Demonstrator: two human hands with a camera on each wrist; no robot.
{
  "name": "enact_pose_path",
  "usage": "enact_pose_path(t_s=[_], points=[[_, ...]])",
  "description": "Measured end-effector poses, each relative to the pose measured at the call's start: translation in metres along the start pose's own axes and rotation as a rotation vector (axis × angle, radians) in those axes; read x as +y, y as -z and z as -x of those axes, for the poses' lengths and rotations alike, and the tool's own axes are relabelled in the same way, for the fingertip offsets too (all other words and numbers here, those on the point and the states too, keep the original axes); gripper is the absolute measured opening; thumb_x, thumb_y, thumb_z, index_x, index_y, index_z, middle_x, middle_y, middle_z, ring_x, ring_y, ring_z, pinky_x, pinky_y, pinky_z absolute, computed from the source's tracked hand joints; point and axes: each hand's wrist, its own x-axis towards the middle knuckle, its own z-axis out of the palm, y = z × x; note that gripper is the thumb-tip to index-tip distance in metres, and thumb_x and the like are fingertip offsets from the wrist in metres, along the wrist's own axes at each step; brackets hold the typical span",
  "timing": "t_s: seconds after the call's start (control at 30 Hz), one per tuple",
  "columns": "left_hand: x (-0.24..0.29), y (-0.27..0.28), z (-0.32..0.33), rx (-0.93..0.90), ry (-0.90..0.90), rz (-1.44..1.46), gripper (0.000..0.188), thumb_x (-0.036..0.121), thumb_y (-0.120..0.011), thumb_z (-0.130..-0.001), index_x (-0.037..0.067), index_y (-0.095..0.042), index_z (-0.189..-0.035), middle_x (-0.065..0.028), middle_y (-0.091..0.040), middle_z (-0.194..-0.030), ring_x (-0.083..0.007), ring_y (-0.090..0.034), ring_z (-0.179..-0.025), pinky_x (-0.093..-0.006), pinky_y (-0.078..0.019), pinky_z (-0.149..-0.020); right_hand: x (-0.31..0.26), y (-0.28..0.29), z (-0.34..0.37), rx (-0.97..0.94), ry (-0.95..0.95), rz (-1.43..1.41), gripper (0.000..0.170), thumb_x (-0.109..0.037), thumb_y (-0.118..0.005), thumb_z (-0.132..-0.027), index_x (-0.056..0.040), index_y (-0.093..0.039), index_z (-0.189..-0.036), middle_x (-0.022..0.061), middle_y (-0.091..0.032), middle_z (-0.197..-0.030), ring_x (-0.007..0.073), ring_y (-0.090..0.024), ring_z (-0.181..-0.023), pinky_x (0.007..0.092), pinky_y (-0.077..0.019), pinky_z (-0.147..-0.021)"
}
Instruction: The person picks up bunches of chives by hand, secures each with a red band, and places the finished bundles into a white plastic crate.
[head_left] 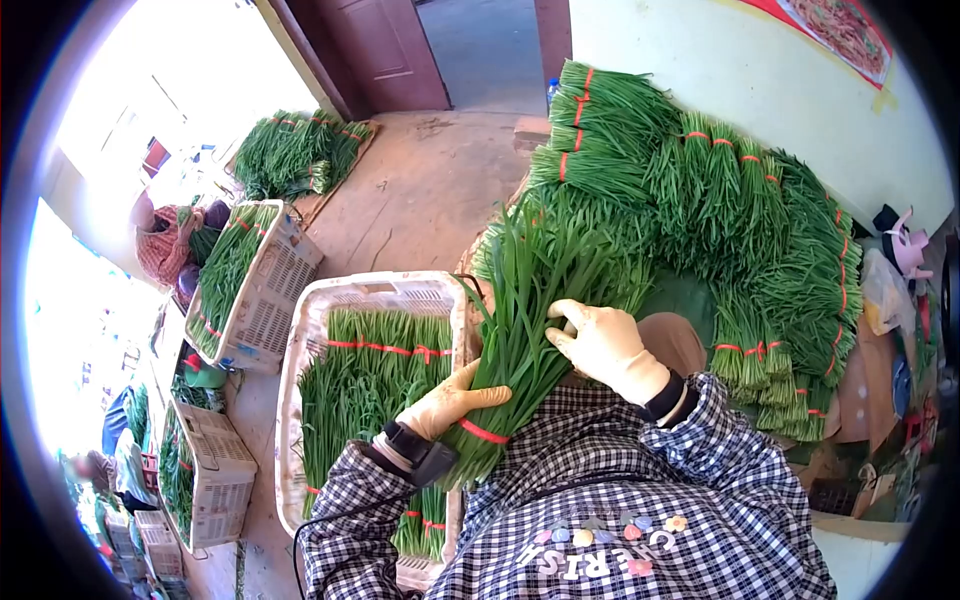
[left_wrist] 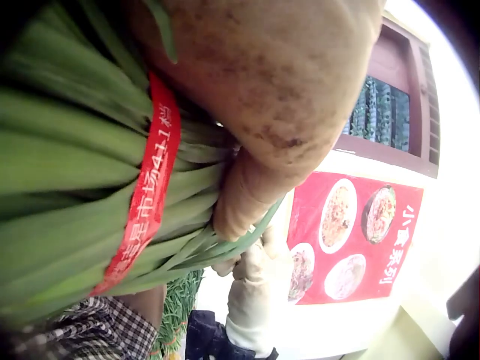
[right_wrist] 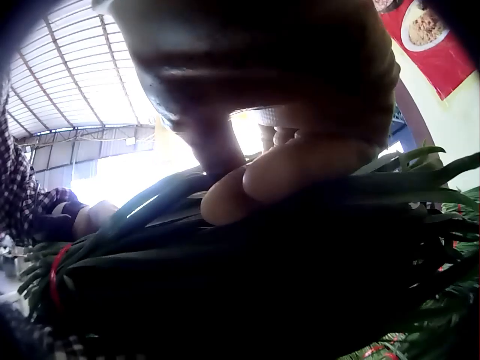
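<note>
A bunch of garlic chives (head_left: 520, 330) lies across the person's lap, its long leaves pointing away and its cut stems toward the checked jacket. The gloved left hand (head_left: 452, 402) grips it from the left, thumb over the leaves just above a red tie (head_left: 484, 431). White lettering shows on that tie (left_wrist: 142, 199) in the left wrist view. Also gloved, the right hand (head_left: 608, 345) is at the right side of the leaves. Its bent fingertips (right_wrist: 259, 180) and thumb pinch at the leaves in the right wrist view, where the bunch is in dark shadow.
A white plastic crate (head_left: 288, 430) with tied bunches stands at the left. Beyond it are more filled crates (head_left: 270, 285) and a person in a patterned top (head_left: 165, 250). Stacked chive bunches (head_left: 700, 200) line the wall ahead and right. Another pile (head_left: 290, 150) lies near the doorway.
</note>
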Motion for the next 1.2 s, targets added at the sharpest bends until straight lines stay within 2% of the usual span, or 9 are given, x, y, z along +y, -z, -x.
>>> enact_pose_path(t_s=[0.2,0.37,0.43,0.6,0.63,0.73,0.9,1.1,1.2], points=[[-0.003,0.003,-0.001,-0.054,-0.148,-0.102,0.072,0.029,-0.076,-0.096,-0.001,-0.045,-0.154,-0.0103,-0.061,-0.143,-0.0175,-0.057,-0.129,-0.0319,-0.045,-0.11,-0.013,0.002,0.001,0.052,-0.051,0.014,0.02,-0.028,-0.068,-0.094,-0.0128,-0.076,-0.105,0.0171,-0.074,-0.086,0.0372,-0.073,-0.083,0.0455,-0.057,-0.07],[-0.021,0.009,-0.006,0.003,-0.156,-0.1,0.074,0.032,-0.079,-0.091,0.001,-0.049,-0.151,-0.0138,-0.066,-0.137,-0.0207,-0.058,-0.13,-0.0352,-0.0414,-0.114,0.02,-0.026,-0.009,0.299,0.19,-0.053,0.007,-0.007,-0.071,-0.092,-0.0013,-0.071,-0.096,0.0165,-0.066,-0.075,0.024,-0.064,-0.063,0.0377,-0.0525,-0.064],[-0.006,0.004,0.014,0.104,-0.114,-0.252,0.077,0.037,-0.078,-0.089,0.004,-0.05,-0.152,-0.0146,-0.065,-0.14,-0.0242,-0.058,-0.132,-0.0357,-0.0405,-0.115,0.031,-0.018,-0.016,0.195,-0.199,-0.265,0.011,-0.013,-0.066,-0.101,-0.0044,-0.073,-0.104,0.0095,-0.068,-0.076,0.011,-0.061,-0.061,0.0292,-0.0473,-0.052],[0.001,0.014,0.026,0.171,-0.147,-0.389,0.086,0.045,-0.08,-0.086,0.004,-0.048,-0.154,-0.0177,-0.063,-0.143,-0.0281,-0.057,-0.135,-0.0357,-0.0418,-0.114,0.031,0.05,0.004,0.442,0.02,-0.523,0.036,-0.034,-0.053,-0.11,-0.003,-0.071,-0.107,0.0037,-0.065,-0.075,0.0053,-0.044,-0.047,0.021,-0.0336,-0.044],[-0.006,0.018,0.021,0.227,-0.234,-0.411,0.085,0.044,-0.081,-0.085,0.003,-0.049,-0.153,-0.0206,-0.063,-0.142,-0.0277,-0.057,-0.134,-0.0356,-0.0428,-0.114,0.055,0.075,0.013,0.202,-0.046,-0.639,0.047,-0.04,-0.047,-0.112,0.0006,-0.071,-0.108,0.0053,-0.067,-0.074,0.0064,-0.049,-0.047,0.0213,-0.0377,-0.046],[0.006,0.022,0.028,0.348,-0.283,-0.595,0.082,0.048,-0.081,-0.086,-0.001,-0.052,-0.144,-0.0231,-0.073,-0.116,-0.0311,-0.074,-0.093,-0.0456,-0.0578,-0.083,0.045,0.083,0.032,-0.246,-0.307,-0.546,0.038,-0.025,-0.065,-0.102,0.0027,-0.068,-0.127,0.0096,-0.076,-0.089,0.0138,-0.068,-0.064,0.0269,-0.0546,-0.062],[0.001,-0.022,0.014,0.547,-0.461,-1.077,0.109,0.048,-0.084,-0.08,-0.005,-0.029,-0.158,-0.0298,-0.063,-0.124,-0.0447,-0.067,-0.106,-0.0505,-0.0555,-0.089,0.068,-0.009,0.037,-0.476,-0.037,-0.703,0.069,-0.012,-0.064,-0.103,0.0044,-0.028,-0.16,0.0231,-0.048,-0.155,0.0291,-0.054,-0.137,0.0403,-0.0431,-0.116],[-0.004,-0.038,0.023,0.393,-0.422,-1.139,0.104,0.051,-0.082,-0.084,-0.003,-0.033,-0.158,-0.0282,-0.057,-0.138,-0.0432,-0.061,-0.121,-0.0481,-0.0532,-0.098,0.028,-0.016,0.045,-0.169,-0.33,-1.487,0.044,-0.011,-0.072,-0.1,-0.0014,-0.059,-0.141,0.0099,-0.064,-0.141,0.0213,-0.063,-0.125,0.0373,-0.0495,-0.109],[-0.018,-0.02,-0.001,0.523,-0.613,-1.055,0.104,0.053,-0.079,-0.087,-0.006,-0.031,-0.158,-0.031,-0.058,-0.136,-0.0436,-0.064,-0.119,-0.0472,-0.0541,-0.098,0.035,-0.013,0.043,-0.221,-0.493,-1.409,0.041,-0.012,-0.075,-0.098,-0.0012,-0.064,-0.136,0.0089,-0.068,-0.135,0.0197,-0.064,-0.12,0.0362,-0.0505,-0.107]])
